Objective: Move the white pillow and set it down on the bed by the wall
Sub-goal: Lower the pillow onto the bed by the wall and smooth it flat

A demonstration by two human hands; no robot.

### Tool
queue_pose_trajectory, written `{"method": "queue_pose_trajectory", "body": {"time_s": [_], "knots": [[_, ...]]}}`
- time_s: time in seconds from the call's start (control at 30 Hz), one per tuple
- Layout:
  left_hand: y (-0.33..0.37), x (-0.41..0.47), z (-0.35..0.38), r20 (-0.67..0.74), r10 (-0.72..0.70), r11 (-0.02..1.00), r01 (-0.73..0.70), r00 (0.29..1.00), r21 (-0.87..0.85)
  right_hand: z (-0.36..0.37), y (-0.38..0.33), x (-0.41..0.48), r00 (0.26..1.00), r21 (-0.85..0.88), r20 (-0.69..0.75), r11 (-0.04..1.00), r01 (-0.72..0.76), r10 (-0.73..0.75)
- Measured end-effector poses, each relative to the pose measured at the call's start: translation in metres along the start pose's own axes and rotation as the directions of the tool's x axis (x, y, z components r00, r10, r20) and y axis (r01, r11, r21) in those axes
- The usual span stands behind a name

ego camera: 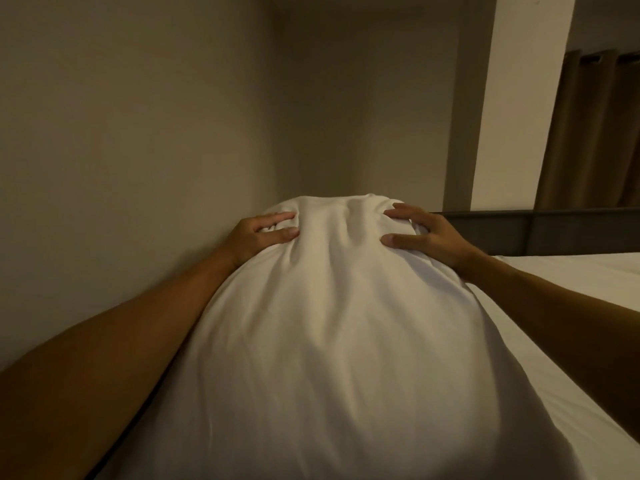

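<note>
A large white pillow (332, 334) fills the middle of the head view, stretching away from me toward the room corner. My left hand (258, 235) grips its far left corner, fingers bunching the fabric. My right hand (424, 235) clasps the far right corner with fingers spread over the cloth. The pillow runs along the beige wall (121, 133) on the left. Whether its underside rests on the bed (571, 296) is hidden by the pillow itself.
White bed sheet lies to the right of the pillow. A dark headboard (533, 230) runs along the far edge of the bed. Brown curtains (595, 133) hang at the upper right, beside a pale pillar (512, 98).
</note>
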State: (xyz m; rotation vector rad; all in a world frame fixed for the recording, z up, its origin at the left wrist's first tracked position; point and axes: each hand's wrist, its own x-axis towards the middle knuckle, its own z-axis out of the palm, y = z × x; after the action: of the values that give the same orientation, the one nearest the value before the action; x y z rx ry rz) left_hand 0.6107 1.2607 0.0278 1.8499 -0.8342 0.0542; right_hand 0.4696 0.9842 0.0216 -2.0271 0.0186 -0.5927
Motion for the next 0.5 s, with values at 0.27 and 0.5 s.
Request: {"method": "queue_pose_trajectory", "body": {"time_s": [0.27, 0.5], "knots": [[-0.032, -0.008, 0.012, 0.025, -0.127, 0.991, 0.128, 0.992, -0.041, 0.02, 0.029, -0.003, 0.993, 0.013, 0.041, 0.994, -0.111, 0.11], [-0.048, -0.017, 0.012, 0.048, -0.183, 0.982, 0.185, 0.982, -0.032, 0.037, 0.045, -0.008, 0.983, -0.001, 0.075, 0.986, -0.167, 0.167]]}}
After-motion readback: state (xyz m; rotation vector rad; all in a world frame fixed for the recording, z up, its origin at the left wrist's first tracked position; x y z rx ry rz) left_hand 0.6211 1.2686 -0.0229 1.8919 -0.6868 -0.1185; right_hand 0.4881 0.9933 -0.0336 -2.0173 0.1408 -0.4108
